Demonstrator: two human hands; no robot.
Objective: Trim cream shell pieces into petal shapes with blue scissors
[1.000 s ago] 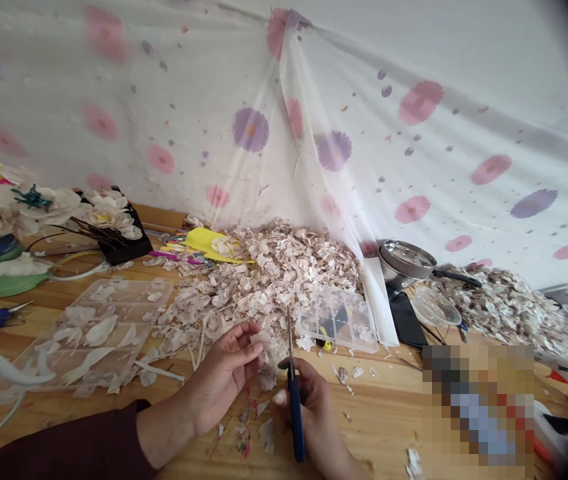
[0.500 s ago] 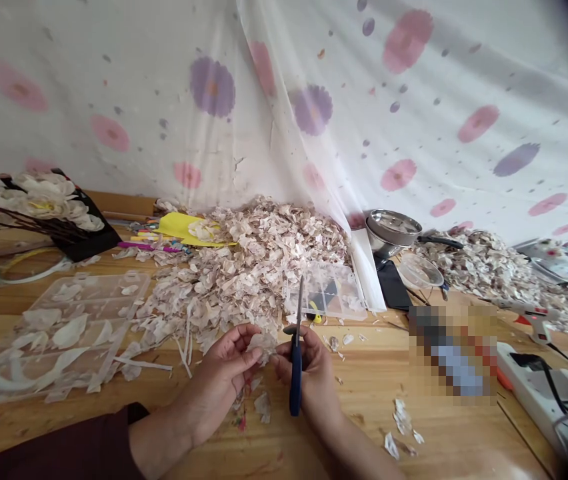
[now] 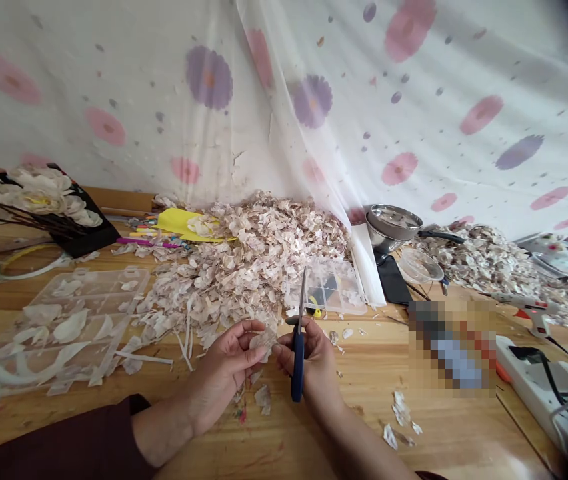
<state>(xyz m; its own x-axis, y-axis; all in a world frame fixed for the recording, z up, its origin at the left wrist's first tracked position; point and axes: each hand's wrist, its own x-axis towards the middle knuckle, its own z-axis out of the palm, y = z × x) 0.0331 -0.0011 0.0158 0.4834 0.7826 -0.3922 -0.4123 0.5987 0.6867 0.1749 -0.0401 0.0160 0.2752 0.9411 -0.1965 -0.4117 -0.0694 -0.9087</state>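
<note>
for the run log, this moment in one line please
left hand: papery scrap | right hand: blue-handled scissors, blades up | beyond: scrap heap

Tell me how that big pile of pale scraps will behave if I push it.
The pile of pale scraps will probably shift easily, since the pieces look thin and light. It is heaped loose with no container, so it would likely spill across the wooden table. The curled pieces may snag each other and could crumple.
</note>
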